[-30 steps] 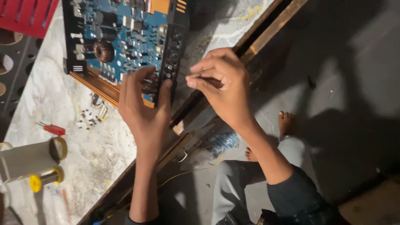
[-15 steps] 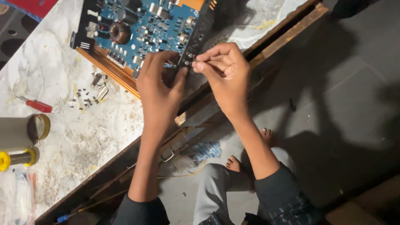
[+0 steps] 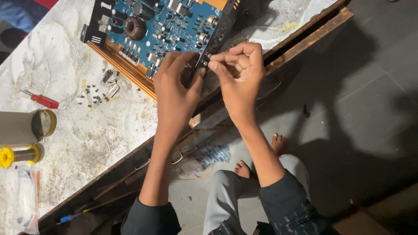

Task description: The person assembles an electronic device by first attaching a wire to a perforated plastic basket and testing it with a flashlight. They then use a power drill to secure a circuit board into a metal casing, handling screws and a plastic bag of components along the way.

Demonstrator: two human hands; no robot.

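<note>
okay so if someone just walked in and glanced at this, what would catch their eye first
First the bright blue circuit board in its orange frame at the top of the marble table, with the left hand and right hand pinching at its near black edge. Next, the red-handled screwdriver and a scatter of small screws to the left, and the person's bare feet on the dark floor below.
</note>
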